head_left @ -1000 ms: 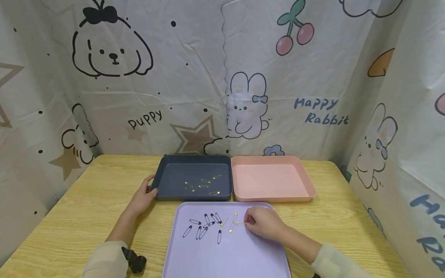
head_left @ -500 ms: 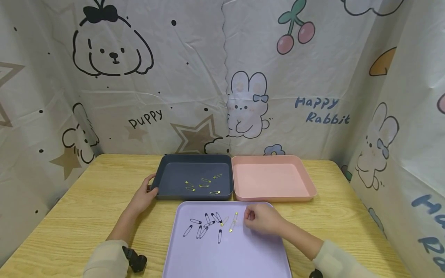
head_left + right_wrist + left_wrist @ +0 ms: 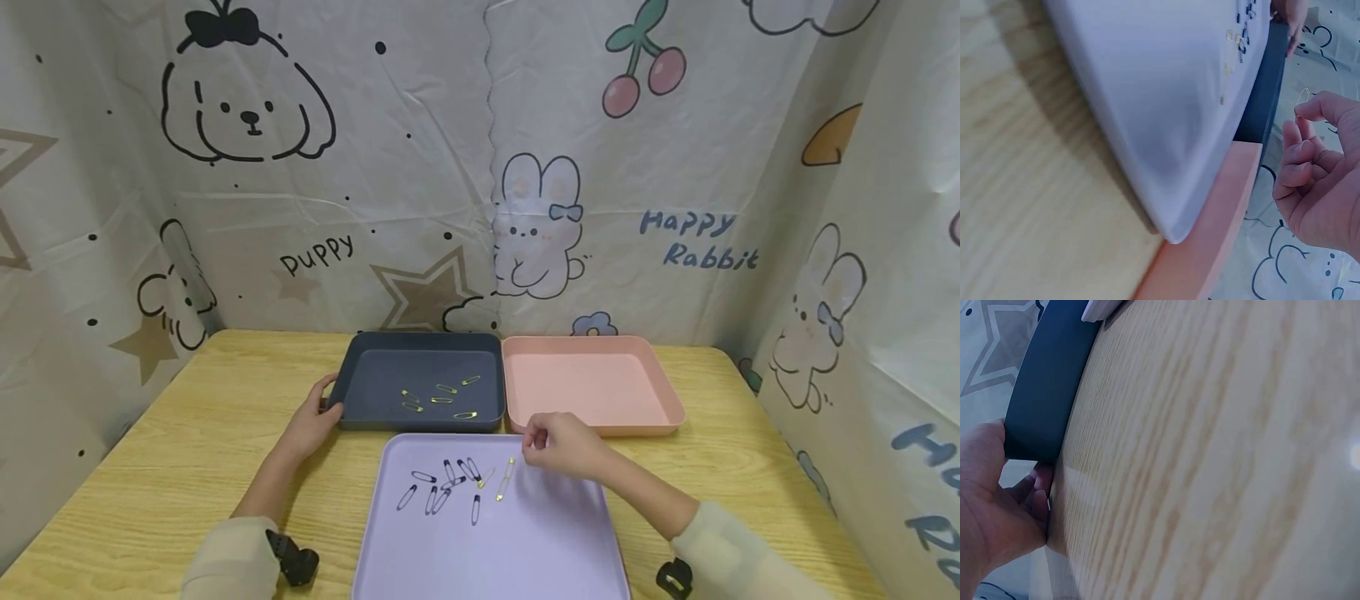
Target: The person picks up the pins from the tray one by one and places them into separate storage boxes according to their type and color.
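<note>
My right hand (image 3: 564,446) is raised over the far right part of the lilac tray (image 3: 491,562), close to the pink tray. In the right wrist view its thumb and fingertip pinch a gold safety pin (image 3: 1298,111). Several black safety pins (image 3: 476,510) lie scattered on the lilac tray, with a few gold safety pins (image 3: 506,480) to their right. My left hand (image 3: 309,427) grips the left front corner of the dark blue tray (image 3: 375,375); in the left wrist view the thumb and fingers straddle that corner. Several gold safety pins (image 3: 442,401) lie inside the dark blue tray.
The pink tray (image 3: 585,379) stands against the dark blue tray's right side, behind the lilac one. All three rest on a wooden table (image 3: 225,400). A printed cloth (image 3: 420,167) hangs behind and at both sides.
My right hand has lifted the gold safety pin off the lilac tray and moved up and away toward the back trays. My left hand stays on the dark blue tray.
</note>
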`<move>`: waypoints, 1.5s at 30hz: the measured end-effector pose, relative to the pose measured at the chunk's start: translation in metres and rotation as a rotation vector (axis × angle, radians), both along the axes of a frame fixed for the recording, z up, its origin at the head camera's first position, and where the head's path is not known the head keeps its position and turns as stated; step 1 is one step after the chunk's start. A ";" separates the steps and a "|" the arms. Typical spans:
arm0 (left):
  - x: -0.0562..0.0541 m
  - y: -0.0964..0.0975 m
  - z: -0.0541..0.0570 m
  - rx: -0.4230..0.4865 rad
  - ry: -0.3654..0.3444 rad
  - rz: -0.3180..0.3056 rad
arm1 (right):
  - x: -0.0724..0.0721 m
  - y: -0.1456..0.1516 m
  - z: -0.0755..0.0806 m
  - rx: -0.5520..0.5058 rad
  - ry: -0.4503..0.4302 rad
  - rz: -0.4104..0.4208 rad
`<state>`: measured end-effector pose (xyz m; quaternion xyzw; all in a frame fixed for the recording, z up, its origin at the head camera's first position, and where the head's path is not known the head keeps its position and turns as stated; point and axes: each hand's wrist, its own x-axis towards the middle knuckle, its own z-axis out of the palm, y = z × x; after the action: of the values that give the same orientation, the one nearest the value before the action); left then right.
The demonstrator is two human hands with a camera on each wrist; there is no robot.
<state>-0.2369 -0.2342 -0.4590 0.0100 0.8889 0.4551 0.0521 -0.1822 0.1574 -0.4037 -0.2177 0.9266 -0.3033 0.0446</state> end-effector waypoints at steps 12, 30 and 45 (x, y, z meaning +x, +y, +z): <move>0.001 0.001 0.001 0.001 0.001 0.004 | -0.017 -0.006 0.014 -0.030 0.035 -0.018; 0.001 0.000 0.000 -0.006 0.001 -0.003 | -0.041 -0.010 0.020 -0.057 0.077 -0.057; 0.001 0.000 0.000 -0.003 -0.001 -0.011 | -0.064 -0.015 0.030 -0.081 0.057 -0.067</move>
<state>-0.2357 -0.2344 -0.4589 0.0147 0.8894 0.4534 0.0554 -0.2466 0.1428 -0.3739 -0.1969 0.9212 -0.3356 -0.0006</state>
